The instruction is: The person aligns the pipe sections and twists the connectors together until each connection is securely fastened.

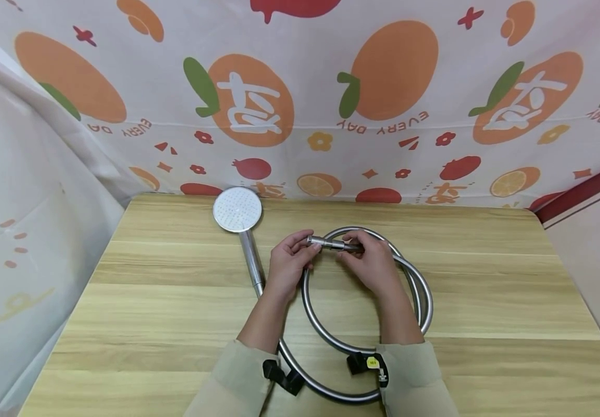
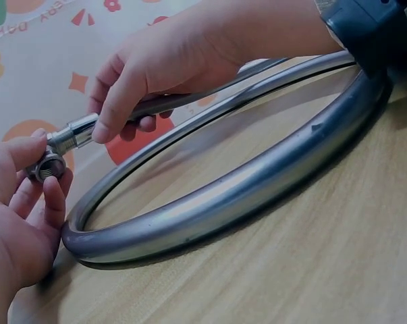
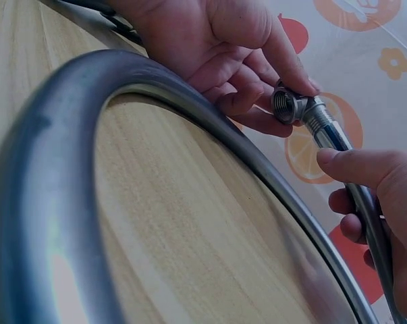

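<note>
Between finger and thumb my left hand pinches a small metal tee-shaped pipe fitting with an open threaded mouth. My right hand grips the end of a silver shower hose just behind its shiny metal connector. Fitting and connector meet end to end, with some thread showing between them. Both are held up over the far part of the hose coil. The rest of the hose loops around and under my forearms on the table.
A round shower head with a silver handle lies left of my left hand, at the back of the wooden table. A fruit-print cloth hangs along the table's far edge. Black wrist devices sit on both sleeves.
</note>
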Tool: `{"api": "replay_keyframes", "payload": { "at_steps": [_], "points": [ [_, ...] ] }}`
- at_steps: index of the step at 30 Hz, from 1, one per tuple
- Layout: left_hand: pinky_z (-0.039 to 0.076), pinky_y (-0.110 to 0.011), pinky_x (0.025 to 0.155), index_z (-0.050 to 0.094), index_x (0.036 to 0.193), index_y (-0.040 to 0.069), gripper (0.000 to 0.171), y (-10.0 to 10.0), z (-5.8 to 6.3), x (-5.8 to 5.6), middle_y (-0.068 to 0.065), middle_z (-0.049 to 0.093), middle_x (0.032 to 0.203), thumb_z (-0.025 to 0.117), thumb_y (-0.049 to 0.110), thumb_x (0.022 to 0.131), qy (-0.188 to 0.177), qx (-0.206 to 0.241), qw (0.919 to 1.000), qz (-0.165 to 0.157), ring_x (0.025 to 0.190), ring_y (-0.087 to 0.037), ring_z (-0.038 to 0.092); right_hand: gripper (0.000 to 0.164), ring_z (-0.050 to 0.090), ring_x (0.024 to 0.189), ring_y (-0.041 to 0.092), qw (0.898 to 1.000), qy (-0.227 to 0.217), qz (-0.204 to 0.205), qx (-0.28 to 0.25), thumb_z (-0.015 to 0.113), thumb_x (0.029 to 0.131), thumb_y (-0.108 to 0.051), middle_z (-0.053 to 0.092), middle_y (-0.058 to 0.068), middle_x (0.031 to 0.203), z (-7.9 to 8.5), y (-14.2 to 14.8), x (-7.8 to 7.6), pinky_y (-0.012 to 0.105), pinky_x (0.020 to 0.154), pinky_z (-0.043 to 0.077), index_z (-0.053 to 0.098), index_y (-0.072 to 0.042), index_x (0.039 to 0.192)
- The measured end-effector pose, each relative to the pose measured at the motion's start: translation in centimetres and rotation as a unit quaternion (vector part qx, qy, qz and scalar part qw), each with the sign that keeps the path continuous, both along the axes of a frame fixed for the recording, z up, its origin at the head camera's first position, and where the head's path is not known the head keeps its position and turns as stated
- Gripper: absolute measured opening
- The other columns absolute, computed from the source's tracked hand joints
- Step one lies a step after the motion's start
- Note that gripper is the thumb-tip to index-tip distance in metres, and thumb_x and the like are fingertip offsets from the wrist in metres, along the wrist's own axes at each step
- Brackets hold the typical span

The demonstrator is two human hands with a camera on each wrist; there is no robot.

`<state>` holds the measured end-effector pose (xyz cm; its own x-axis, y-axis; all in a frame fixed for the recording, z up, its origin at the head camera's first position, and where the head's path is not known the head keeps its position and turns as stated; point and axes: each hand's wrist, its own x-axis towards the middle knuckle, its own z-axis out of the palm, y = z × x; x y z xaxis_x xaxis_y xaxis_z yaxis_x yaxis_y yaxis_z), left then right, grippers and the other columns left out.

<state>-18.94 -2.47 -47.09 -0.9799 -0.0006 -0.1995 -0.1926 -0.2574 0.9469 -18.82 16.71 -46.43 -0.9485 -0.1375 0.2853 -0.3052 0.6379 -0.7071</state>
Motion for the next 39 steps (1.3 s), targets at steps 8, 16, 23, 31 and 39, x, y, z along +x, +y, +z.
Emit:
{"api": "replay_keyframes", "payload": {
  "at_steps": [8, 16, 23, 31, 39],
  "points": [
    [0.048, -0.02, 0.054, 0.062, 0.127, -0.001, 0.043, 0.0, 0.12, 0.04, 0.001, 0.07, 0.092, 0.074, 0.003, 0.086, -0.002, 0.004, 1.0, -0.005, 0.07, -0.008, 0.061, 0.024, 0.061, 0.072, 0.009, 1.0, 0.002, 0.002, 0.001, 0.084, 0.079, -0.023, 0.071, -0.004, 0.086, 0.19, 0.01, 0.07, 0.029, 0.066, 0.051, 0.072, -0.017, 0.099],
    [0.049, -0.021, 0.056, 0.061, 0.127, -0.003, 0.044, -0.02, 0.11, 0.07, 0.0, 0.071, 0.095, 0.074, 0.001, 0.085, 0.001, -0.001, 1.0, -0.007, 0.071, -0.007, 0.06, 0.025, 0.06, 0.072, 0.01, 1.0, 0.005, 0.007, 0.011, 0.079, 0.084, -0.034, 0.071, -0.004, 0.088, 0.22, 0.11, 0.19, 0.033, 0.077, 0.042, 0.074, -0.017, 0.101],
    [0.049, -0.022, 0.056, 0.061, 0.125, -0.002, 0.043, -0.05, 0.07, 0.06, 0.0, 0.071, 0.096, 0.074, 0.001, 0.085, -0.002, 0.001, 1.0, -0.008, 0.072, -0.008, 0.061, 0.025, 0.061, 0.071, 0.011, 1.0, 0.003, 0.01, 0.001, 0.08, 0.083, -0.033, 0.071, -0.004, 0.088, 0.19, 0.08, 0.15, 0.032, 0.076, 0.044, 0.075, -0.017, 0.101],
    [0.05, -0.022, 0.056, 0.059, 0.126, -0.005, 0.044, -0.05, 0.09, 0.06, 0.001, 0.072, 0.094, 0.074, 0.0, 0.084, 0.002, 0.006, 0.9999, -0.01, 0.071, -0.008, 0.062, 0.024, 0.061, 0.074, 0.015, 1.0, -0.012, 0.012, 0.006, 0.081, 0.082, -0.029, 0.069, -0.004, 0.089, 0.32, 0.18, 0.26, 0.03, 0.069, 0.046, 0.075, -0.017, 0.102],
    [0.05, -0.022, 0.057, 0.058, 0.126, -0.006, 0.044, -0.23, 0.07, 0.06, 0.002, 0.074, 0.095, 0.073, 0.0, 0.085, -0.005, 0.022, 0.9996, -0.018, 0.07, -0.007, 0.063, 0.029, 0.055, 0.075, 0.012, 1.0, -0.016, 0.016, 0.006, 0.075, 0.087, -0.04, 0.07, -0.005, 0.09, 0.35, 0.29, 0.28, 0.03, 0.069, 0.043, 0.077, -0.019, 0.106]
  ]
}}
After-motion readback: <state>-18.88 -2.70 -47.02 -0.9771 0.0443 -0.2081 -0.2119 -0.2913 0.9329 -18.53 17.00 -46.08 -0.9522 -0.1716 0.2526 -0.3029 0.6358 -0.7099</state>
